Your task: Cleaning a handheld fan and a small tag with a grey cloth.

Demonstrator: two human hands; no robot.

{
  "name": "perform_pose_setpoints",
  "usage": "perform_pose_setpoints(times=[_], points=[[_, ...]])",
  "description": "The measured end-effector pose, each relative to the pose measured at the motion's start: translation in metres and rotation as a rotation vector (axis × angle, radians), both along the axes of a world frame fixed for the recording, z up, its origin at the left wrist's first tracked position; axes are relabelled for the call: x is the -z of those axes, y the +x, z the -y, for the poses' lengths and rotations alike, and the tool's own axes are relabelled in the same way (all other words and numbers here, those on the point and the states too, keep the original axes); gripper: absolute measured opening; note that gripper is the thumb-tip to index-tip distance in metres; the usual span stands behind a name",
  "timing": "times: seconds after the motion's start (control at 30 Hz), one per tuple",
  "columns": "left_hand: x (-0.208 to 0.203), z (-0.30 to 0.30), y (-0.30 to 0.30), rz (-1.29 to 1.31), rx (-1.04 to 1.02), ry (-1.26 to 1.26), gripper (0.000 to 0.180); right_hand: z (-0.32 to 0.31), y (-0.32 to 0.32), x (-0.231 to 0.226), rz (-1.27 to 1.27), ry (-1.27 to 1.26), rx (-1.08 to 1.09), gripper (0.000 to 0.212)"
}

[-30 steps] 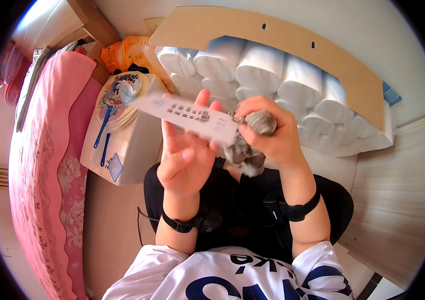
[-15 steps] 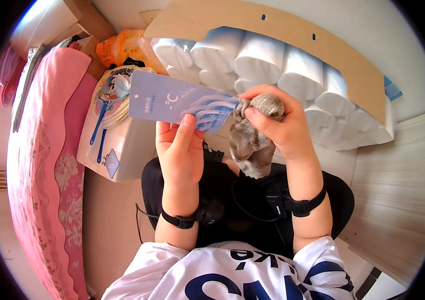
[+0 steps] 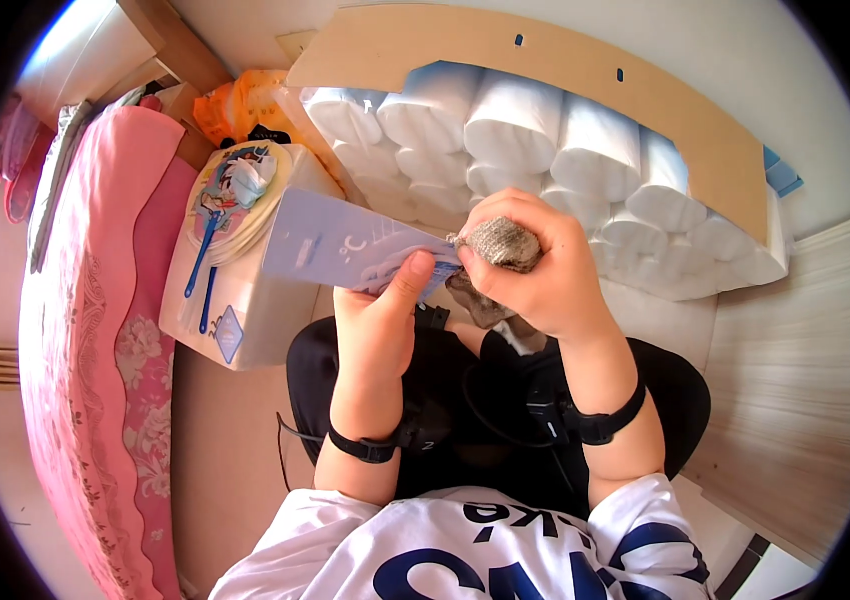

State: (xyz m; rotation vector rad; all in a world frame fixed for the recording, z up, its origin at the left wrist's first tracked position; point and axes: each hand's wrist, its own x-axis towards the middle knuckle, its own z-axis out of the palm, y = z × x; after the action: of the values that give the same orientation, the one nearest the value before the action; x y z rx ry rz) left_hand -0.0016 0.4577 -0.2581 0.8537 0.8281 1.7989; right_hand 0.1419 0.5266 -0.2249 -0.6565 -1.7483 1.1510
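Observation:
My left hand (image 3: 377, 318) pinches a flat pale blue cardboard package (image 3: 345, 250) by its right end, thumb on top. The card sticks out to the left, over a white box. My right hand (image 3: 537, 268) is closed around a bunched grey knitted cloth (image 3: 501, 243) right at the card's right end. More of the grey cloth (image 3: 475, 300) hangs down below that hand, over my lap. Both wrists wear black bands.
A big pack of white paper rolls (image 3: 545, 160) lies ahead, with a tan board (image 3: 585, 80) behind it. A white box (image 3: 245, 290) topped with a round lid and a blue-handled tool stands left. A pink bedspread (image 3: 85, 330) runs along the far left.
The blue card has turned from edge-on to flat and dropped lower. My right hand has closed tighter over the grey cloth at the card's end.

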Motion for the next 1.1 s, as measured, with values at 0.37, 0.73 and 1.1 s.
perform_pose_setpoints(times=[0.37,0.73,1.1], points=[[-0.012,0.001,-0.002,0.268,-0.275,0.056,0.01,0.019,-0.023,0.013,-0.066,-0.229,0.066,0.008],[-0.001,0.0,0.003,0.132,-0.193,0.016,0.014,0.016,-0.02,0.006,-0.141,-0.098,0.06,0.013],[-0.01,0.001,0.013,-0.223,-0.073,-0.195,0.017,-0.004,0.012,-0.01,-0.211,-0.136,0.321,0.016]])
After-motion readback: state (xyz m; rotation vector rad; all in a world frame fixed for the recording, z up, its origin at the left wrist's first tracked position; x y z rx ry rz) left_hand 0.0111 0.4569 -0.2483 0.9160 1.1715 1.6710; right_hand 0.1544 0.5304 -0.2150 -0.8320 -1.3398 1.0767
